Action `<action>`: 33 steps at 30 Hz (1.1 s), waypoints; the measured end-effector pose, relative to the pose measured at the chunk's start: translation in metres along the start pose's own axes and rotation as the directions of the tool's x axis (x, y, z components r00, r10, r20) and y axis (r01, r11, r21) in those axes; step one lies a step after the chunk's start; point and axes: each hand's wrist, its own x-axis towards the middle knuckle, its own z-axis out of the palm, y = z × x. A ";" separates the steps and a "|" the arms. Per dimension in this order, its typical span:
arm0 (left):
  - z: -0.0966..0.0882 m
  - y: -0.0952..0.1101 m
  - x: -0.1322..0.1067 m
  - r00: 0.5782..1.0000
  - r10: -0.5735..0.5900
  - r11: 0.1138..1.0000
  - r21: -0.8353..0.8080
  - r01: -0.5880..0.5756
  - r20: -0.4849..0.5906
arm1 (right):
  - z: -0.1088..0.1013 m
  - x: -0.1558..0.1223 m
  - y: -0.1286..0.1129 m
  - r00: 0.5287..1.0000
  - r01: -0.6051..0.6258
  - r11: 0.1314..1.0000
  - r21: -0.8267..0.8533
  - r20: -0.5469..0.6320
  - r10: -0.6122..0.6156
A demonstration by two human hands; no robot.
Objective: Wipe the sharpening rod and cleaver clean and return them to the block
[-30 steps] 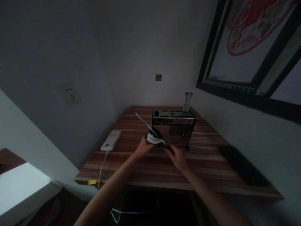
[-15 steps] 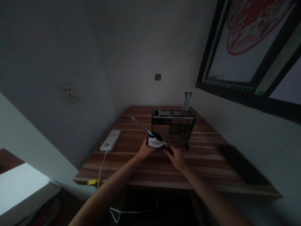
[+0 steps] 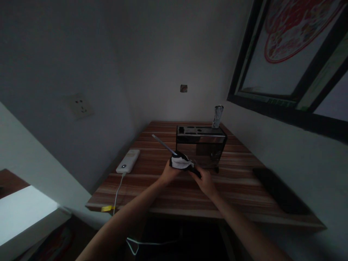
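Note:
Over the front middle of the wooden table (image 3: 152, 145), my left hand (image 3: 168, 174) is closed around a black and white cloth (image 3: 181, 162). Out of the cloth, toward the upper left, sticks the thin grey blade of a knife (image 3: 164, 144). My right hand (image 3: 204, 182) grips its black handle on the right of the cloth. The middle of the knife is hidden in the cloth. Just behind my hands stands a knife block (image 3: 202, 137) with a slotted metal top and a see-through front. An upright silvery patterned object (image 3: 217, 116) rises from the block's right end.
A white power bank (image 3: 129, 160) with a white cable (image 3: 117, 194) lies at the table's left. A dark flat object (image 3: 280, 190) rests along the right edge. Walls close in on both sides, with a socket (image 3: 80, 106) on the left and a framed picture (image 3: 288, 47) on the right.
The view has shifted very slightly. Both hands keep their hold on the cloth and the knife, with almost no visible movement.

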 end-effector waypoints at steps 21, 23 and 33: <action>0.002 -0.004 -0.005 0.997 0.080 0.997 0.022 -0.080 0.018 | -0.002 -0.001 0.001 0.999 0.035 0.999 -0.040 0.007 -0.035; 0.001 -0.003 -0.004 0.997 0.076 0.997 0.022 -0.077 0.005 | -0.001 0.000 -0.001 1.000 0.029 0.999 -0.026 -0.006 -0.029; -0.006 0.010 0.004 0.988 0.121 0.993 0.008 -0.121 -0.097 | 0.002 0.001 -0.004 1.000 0.010 1.000 -0.003 -0.004 -0.010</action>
